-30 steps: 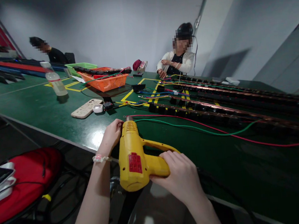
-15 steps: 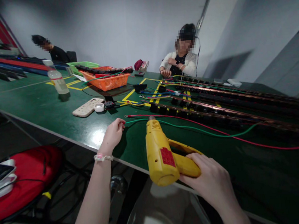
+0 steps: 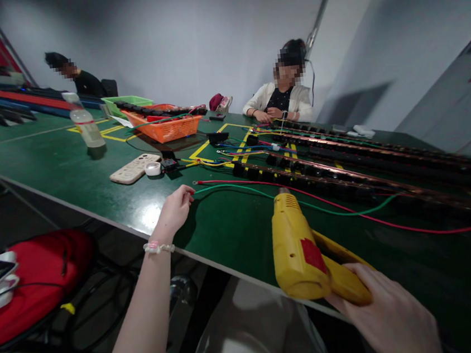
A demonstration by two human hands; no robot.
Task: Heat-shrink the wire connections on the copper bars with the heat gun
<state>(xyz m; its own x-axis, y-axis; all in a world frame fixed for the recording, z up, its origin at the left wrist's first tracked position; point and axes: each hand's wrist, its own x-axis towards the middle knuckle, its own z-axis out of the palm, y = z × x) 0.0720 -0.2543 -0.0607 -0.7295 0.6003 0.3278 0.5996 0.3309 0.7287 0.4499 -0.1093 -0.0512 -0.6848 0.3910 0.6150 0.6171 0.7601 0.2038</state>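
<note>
My right hand point(image 3: 391, 317) is closed round the handle of a yellow heat gun point(image 3: 300, 248) with a red label, held over the near edge of the green table point(image 3: 70, 171), nozzle pointing away from me. My left hand point(image 3: 174, 210) rests on the table with its fingers pinched on the near end of a green wire point(image 3: 237, 188). A red wire point(image 3: 348, 209) runs beside the green one, its end just past my fingertips. Both wires trail off to the right.
Long black and copper strips point(image 3: 386, 166) lie across the right of the table. An orange basket point(image 3: 163, 125), a bottle point(image 3: 85, 127), a beige remote point(image 3: 134, 169) and a white tape roll point(image 3: 153, 169) stand beyond. Two people sit at the far side. A red bag point(image 3: 36, 281) lies at lower left.
My right hand has carried the heat gun to the right, away from my left hand. My left hand let go of the gun's nozzle end and now pinches the green wire.
</note>
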